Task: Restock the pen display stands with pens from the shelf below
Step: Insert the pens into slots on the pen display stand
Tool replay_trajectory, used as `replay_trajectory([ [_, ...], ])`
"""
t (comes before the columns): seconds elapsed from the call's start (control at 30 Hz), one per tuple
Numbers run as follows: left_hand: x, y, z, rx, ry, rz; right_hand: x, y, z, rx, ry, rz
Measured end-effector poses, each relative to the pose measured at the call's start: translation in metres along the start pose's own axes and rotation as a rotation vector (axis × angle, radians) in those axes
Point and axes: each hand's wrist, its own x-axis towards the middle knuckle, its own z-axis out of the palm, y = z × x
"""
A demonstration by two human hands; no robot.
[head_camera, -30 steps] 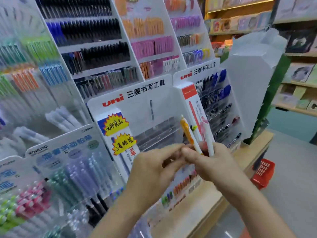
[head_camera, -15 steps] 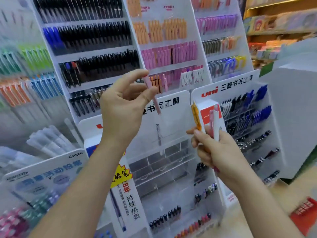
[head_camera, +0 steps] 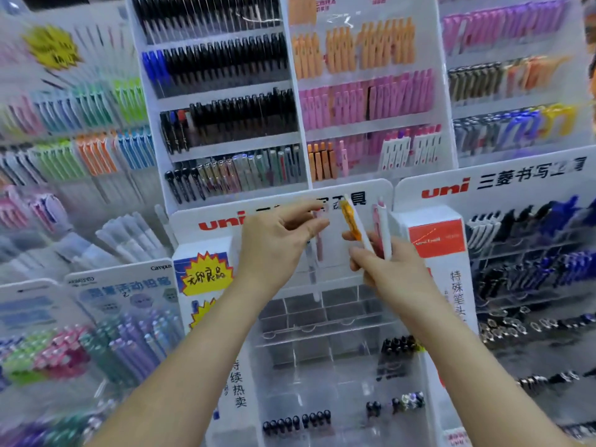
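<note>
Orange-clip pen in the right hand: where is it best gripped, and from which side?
Probably pinch the orange-clip pen at its free upper end, coming from the left. The right hand covers the lower barrel, and a pink-and-white pen stands close on its right.

The left hand [head_camera: 274,243] and right hand [head_camera: 392,272] are bare, as are both forearms [head_camera: 193,366]

Tiered white racks [head_camera: 232,145] fill the back like a wall, shelf over shelf, with a white upright [head_camera: 300,124] parting one bay from the next. More racks [head_camera: 80,133] run off to the left in a blur, with a yellow starburst tag [head_camera: 51,48] high on them. The light is bright, even and shop-white, and it glints off a clear rack front [head_camera: 342,21] up top.
</note>
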Motion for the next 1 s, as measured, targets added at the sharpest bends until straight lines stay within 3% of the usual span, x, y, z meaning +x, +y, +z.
replay_trajectory([
  [0.17,-0.007,-0.007,0.005,0.088,-0.054,-0.095,0.012,0.005,0.002,-0.152,-0.022,-0.052],
  [0.43,-0.009,-0.011,0.007,0.261,-0.145,-0.097,0.016,0.007,0.002,-0.037,0.007,0.028],
  [0.53,-0.007,-0.010,0.007,0.445,-0.195,0.049,0.014,0.008,-0.001,0.162,-0.057,0.094],
  [0.7,-0.009,-0.010,0.007,0.574,-0.260,0.077,-0.003,0.013,-0.012,0.774,-0.394,0.273],
  [0.87,-0.022,0.013,0.008,0.316,-0.042,0.022,-0.018,0.023,-0.017,0.888,-0.527,0.290],
  [1.0,-0.030,0.033,0.012,0.133,-0.091,-0.105,-0.024,0.027,-0.017,0.837,-0.574,0.256],
])
